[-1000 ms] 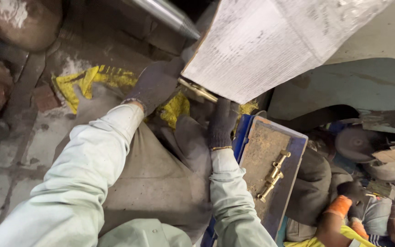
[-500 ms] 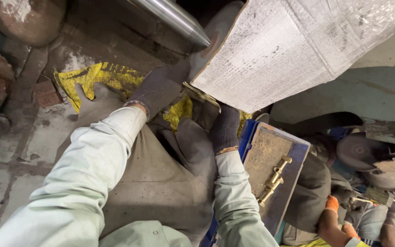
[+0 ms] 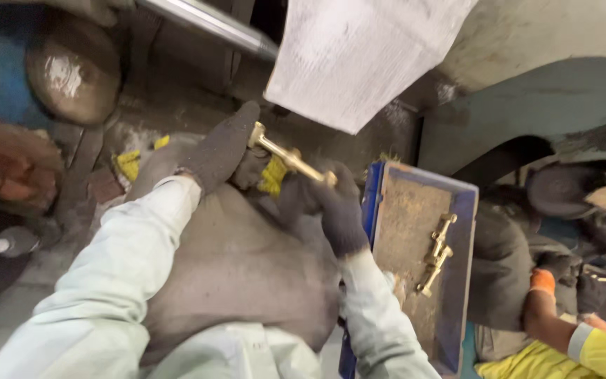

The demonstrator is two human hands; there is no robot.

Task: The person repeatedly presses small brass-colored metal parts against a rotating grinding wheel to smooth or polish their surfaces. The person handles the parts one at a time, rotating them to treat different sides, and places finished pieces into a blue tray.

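Both gloved hands grip one brass rod (image 3: 290, 158) above the lap — left hand (image 3: 222, 151) closed at its head, right hand (image 3: 337, 203) closed at its tip — beside a blue tray (image 3: 468, 210).

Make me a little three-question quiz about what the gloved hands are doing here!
1. True or false: both hands grip the brass rod.
2. Where do the spare brass parts lie? A) blue tray B) floor C) lap
3. What colour is the cloth under the rod?

Key:
1. True: left hand holds one end, right hand the other.
2. A
3. Yellow
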